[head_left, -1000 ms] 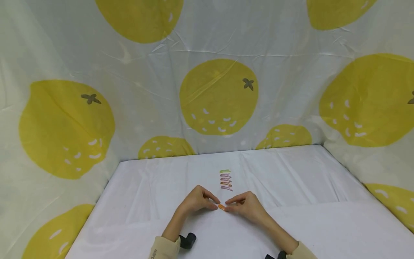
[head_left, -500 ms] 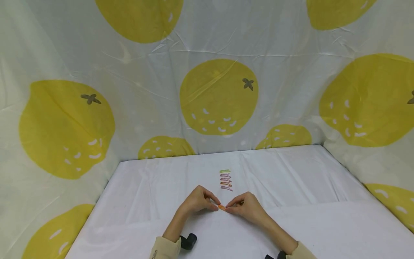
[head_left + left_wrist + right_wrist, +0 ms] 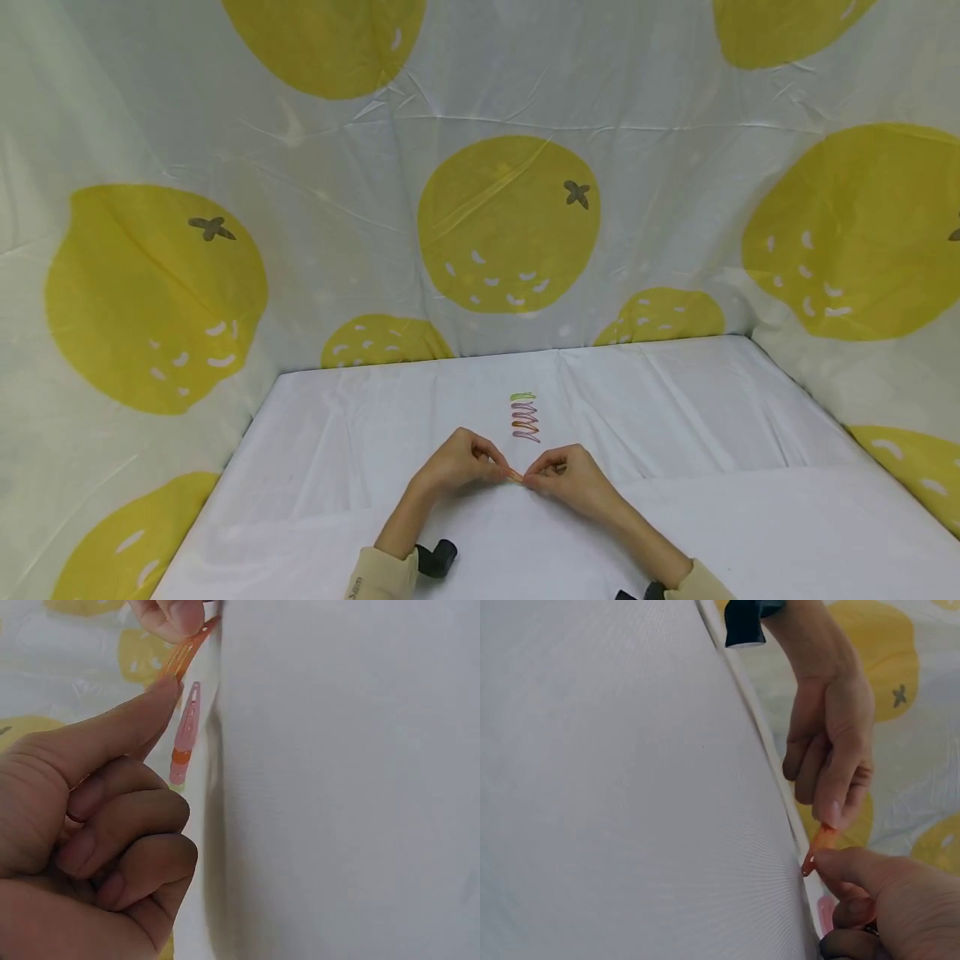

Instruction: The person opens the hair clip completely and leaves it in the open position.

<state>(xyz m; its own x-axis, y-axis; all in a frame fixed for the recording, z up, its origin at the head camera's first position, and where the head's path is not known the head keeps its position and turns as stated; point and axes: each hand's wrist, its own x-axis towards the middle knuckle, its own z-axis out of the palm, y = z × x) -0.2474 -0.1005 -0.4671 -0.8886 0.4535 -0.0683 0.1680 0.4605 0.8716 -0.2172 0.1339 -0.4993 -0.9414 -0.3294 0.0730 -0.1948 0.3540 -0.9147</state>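
Note:
An orange snap hair clip (image 3: 187, 652) is stretched between my two hands just above the white table. With thumb and forefinger, my left hand (image 3: 459, 460) pinches one end. My right hand (image 3: 576, 482) grips the other end in the same way. The left wrist view shows the remaining left fingers folded toward the palm. In the right wrist view the clip (image 3: 822, 841) spans the short gap between both sets of fingertips, which hide its ends. Beyond the hands lies a column of several hair clips (image 3: 525, 415), green, pink and orange, side by side.
The white cloth-covered table (image 3: 300, 450) carries the clips. Behind it hangs a pale curtain (image 3: 345, 208) printed with big yellow lemons, which also closes off both sides. A black wrist device (image 3: 437, 558) sits by the left cuff.
My left thumb and forefinger have closed onto the near end of the orange clip. The clip has risen slightly and now looks thinner between the hands. The column of clips stays put.

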